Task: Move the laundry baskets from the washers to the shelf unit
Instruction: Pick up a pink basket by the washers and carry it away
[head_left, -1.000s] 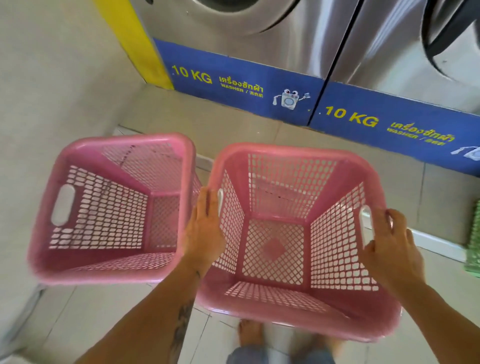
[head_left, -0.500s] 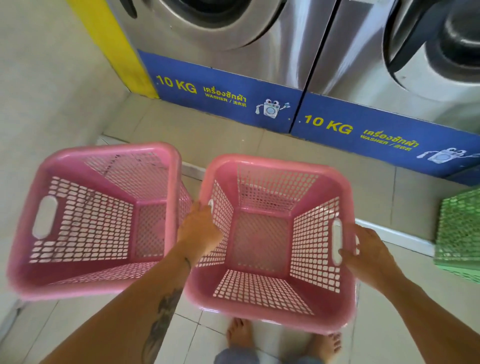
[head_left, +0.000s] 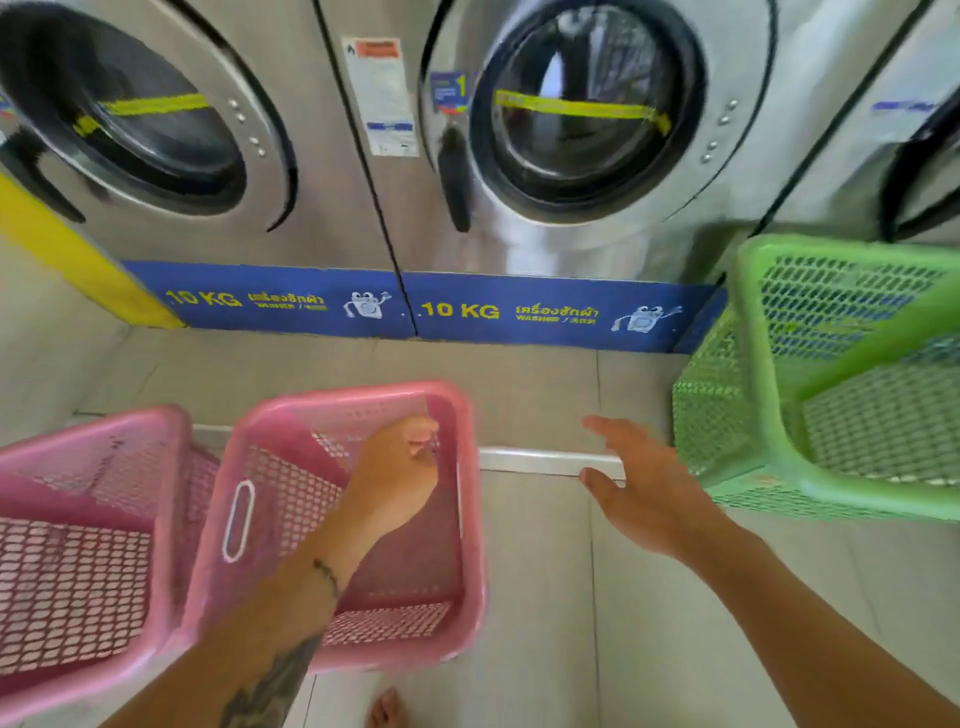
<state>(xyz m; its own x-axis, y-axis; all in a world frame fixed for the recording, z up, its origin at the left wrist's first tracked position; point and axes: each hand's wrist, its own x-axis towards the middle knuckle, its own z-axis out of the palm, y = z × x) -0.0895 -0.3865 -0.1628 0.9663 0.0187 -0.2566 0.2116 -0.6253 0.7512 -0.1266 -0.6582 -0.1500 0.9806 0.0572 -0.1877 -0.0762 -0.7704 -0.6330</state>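
Two pink mesh laundry baskets stand side by side on the tiled floor at the lower left. My left hand reaches across the inside of the right-hand pink basket and its fingers are curled around that basket's right wall near the rim. The other pink basket touches it on the left. A green mesh basket sits at the right, in front of the washers. My right hand hovers open, fingers spread, just left of the green basket and apart from it.
Steel front-loading washers with blue "10 KG" base panels fill the back. A white floor step runs between the baskets. A yellow post and a wall close the left side. My bare foot shows at the bottom.
My right hand let go of the pink basket and moved right toward the green one. My left hand shifted from the basket's left handle to its right wall. The view tilted up.
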